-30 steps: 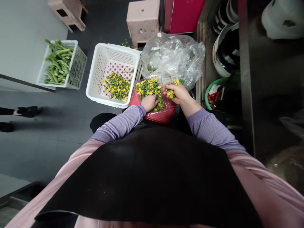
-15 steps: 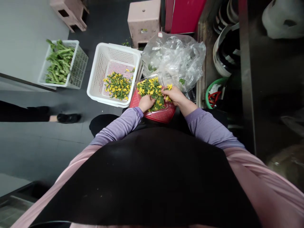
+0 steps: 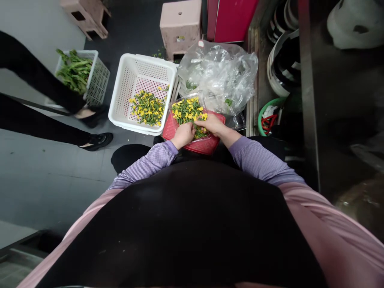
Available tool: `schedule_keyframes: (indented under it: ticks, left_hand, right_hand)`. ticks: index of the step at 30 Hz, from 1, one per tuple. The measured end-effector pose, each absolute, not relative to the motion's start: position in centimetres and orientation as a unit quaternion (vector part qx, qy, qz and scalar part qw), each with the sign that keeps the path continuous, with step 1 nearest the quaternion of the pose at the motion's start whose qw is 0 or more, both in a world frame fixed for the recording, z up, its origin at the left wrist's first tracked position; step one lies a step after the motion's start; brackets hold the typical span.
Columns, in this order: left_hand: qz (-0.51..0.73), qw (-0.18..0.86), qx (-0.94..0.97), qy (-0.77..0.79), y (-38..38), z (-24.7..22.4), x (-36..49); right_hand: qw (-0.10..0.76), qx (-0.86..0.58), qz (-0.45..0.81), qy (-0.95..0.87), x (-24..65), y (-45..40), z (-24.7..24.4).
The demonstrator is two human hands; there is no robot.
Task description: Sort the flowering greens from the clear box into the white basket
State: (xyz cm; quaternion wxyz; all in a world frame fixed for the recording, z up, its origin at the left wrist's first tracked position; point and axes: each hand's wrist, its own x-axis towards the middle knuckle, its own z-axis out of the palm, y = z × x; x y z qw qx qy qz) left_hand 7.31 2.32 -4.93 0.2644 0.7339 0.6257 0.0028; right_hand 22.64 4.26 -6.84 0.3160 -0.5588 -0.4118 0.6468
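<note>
A clear plastic tray (image 3: 200, 139) holds short green stems with yellow flowers (image 3: 186, 110), laid in a row. It rests on a red basket (image 3: 168, 127) by my knees. My right hand (image 3: 212, 125) pinches a few yellow-flowered stems over the tray's right part. Beside it, my left hand (image 3: 184, 135) is closed at the tray's near edge; whatever lies in its fingers is hidden. To the left, a white perforated basket (image 3: 120, 90) has a loose heap of the same flowered stems (image 3: 147, 108) in it.
A clear plastic bag (image 3: 223, 74) lies beyond the tray, below a pink stool (image 3: 181, 24). Another person's legs (image 3: 45, 124) stand at left, partly before a white crate (image 3: 100, 78) of green stalks. A green-rimmed tub (image 3: 261, 114) is at right.
My right hand has moved left with the flowered stems, close to my left hand over the tray. The other person has stepped further into view, and a second leg now shows.
</note>
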Motion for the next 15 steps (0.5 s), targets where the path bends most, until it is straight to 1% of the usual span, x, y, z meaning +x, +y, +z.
schedule_keyframes:
  ticks: [3,6,8,10,12,15]
  left_hand:
    - [0.061,0.275,0.719,0.635,2.3,-4.8,7.6]
    - [0.132,0.322,0.691,0.633,2.7,-4.5,7.6]
    - [0.169,0.342,0.687,0.618,2.8,-4.1,7.6]
    - [0.185,0.335,0.700,0.602,2.9,-3.7,7.5]
    - [0.159,0.311,0.726,0.593,3.0,-3.6,7.3]
    - [0.048,0.271,0.749,0.603,3.5,-4.5,7.2]
  right_hand:
    - [0.363,-0.546,0.649,-0.385,22.2,4.2,-6.7]
    - [0.411,-0.526,0.680,-0.304,22.2,4.3,-6.2]
    - [0.417,-0.505,0.717,-0.239,22.3,4.5,-5.9]
    - [0.419,-0.497,0.737,-0.183,22.7,5.0,-5.6]
    - [0.429,-0.507,0.731,-0.155,23.2,5.5,-5.5]
    - [0.465,-0.521,0.698,-0.158,24.2,6.3,-5.0]
